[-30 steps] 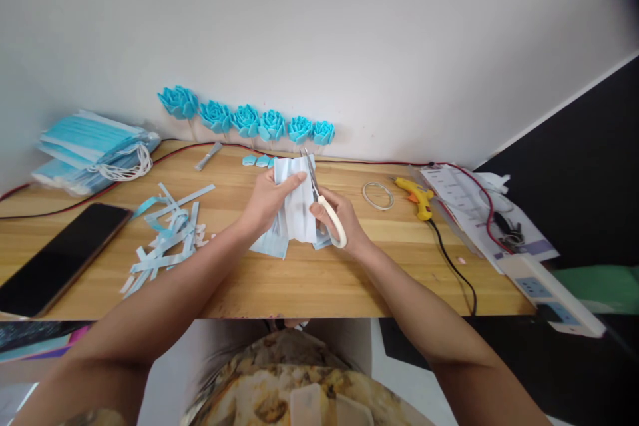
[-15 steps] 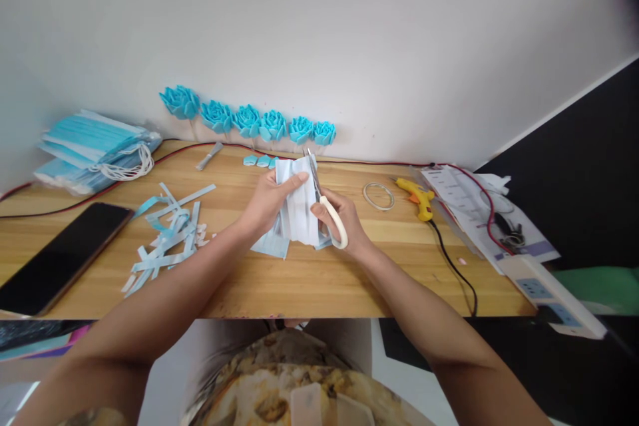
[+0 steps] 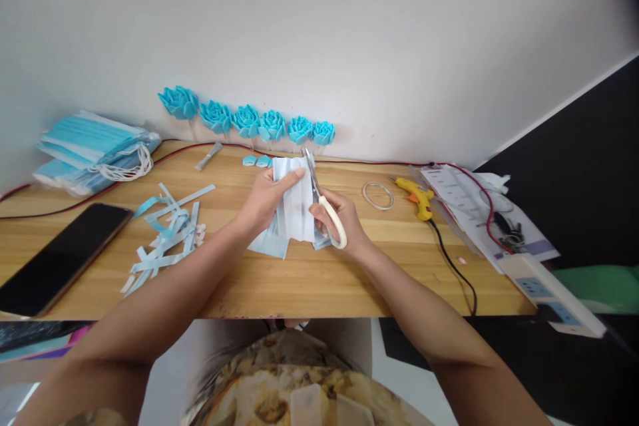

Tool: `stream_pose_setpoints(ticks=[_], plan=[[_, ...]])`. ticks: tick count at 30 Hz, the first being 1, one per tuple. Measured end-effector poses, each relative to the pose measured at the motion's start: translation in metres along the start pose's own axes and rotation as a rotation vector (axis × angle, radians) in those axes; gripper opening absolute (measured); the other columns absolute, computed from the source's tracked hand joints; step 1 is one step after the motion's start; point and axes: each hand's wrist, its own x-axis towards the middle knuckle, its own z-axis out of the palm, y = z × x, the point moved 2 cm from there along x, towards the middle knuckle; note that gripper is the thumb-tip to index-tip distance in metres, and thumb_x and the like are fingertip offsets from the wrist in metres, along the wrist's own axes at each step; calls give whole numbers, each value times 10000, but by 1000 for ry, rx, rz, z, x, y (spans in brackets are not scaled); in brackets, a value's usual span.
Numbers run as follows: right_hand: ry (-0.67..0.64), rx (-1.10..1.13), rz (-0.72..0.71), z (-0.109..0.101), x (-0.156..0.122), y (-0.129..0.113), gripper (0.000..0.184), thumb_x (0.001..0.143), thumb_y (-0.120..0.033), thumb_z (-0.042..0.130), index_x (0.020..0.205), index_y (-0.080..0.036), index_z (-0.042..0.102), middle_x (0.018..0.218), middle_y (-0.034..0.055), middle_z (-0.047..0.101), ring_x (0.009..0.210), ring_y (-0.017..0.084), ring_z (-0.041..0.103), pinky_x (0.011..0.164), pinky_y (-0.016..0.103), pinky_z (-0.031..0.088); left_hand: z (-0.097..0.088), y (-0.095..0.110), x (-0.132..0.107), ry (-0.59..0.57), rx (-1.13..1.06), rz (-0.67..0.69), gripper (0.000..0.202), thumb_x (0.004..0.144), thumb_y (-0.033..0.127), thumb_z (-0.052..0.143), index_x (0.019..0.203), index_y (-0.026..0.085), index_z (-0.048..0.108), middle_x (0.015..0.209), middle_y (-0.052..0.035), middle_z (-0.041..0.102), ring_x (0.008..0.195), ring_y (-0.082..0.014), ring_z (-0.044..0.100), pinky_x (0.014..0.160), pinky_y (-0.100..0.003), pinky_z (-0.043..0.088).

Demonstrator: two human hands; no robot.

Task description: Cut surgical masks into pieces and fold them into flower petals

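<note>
Over a brown wooden desk [image 3: 309, 289] against the white wall [image 3: 319, 33], the left hand [image 3: 264, 196] pinches pale-blue pleated fabric [image 3: 297, 216]; the right hand [image 3: 352, 221] grips white-handled metal scissors [image 3: 336, 220].

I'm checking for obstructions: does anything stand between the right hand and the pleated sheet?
Only the scissors that the right hand holds; their blades lie at the upper right edge of the pleated sheet. Nothing else visible stands between hand and sheet. The left hand grips the sheet from its left side.

The phone [image 3: 64, 259] lies left of the strips [image 3: 174, 238]; the glue gun [image 3: 423, 201], right of the scissors [image 3: 335, 218]; flowers [image 3: 272, 125], behind the scissors.
</note>
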Motion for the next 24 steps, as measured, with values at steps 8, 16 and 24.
stream_pose_setpoints(ticks=[8, 16, 24], plan=[[-3, -15, 20, 2, 1, 2, 429, 735, -567, 800, 776, -204, 576, 585, -63, 489, 472, 81, 428, 437, 225, 337, -1, 4, 2, 58, -2, 64, 350, 649, 390, 876, 738, 156, 631, 684, -7, 641, 581, -124, 575, 557, -250, 470], [-22, -45, -16, 2, 0, -6, 475, 767, -637, 751, 918, -198, 651, 668, -30, 528, 595, 125, 487, 536, 256, 372, 2, 3, -2, 35, -27, 31, 336, 651, 368, 875, 722, 157, 623, 675, 4, 628, 574, -110, 561, 558, -240, 472], [-17, -8, -48, 2, 1, -3, 432, 782, -605, 760, 842, -201, 618, 630, -44, 498, 555, 107, 448, 524, 252, 335, 2, 0, -3, 33, -21, 7, 371, 633, 392, 886, 729, 153, 617, 685, -3, 628, 586, -115, 555, 567, -249, 463]])
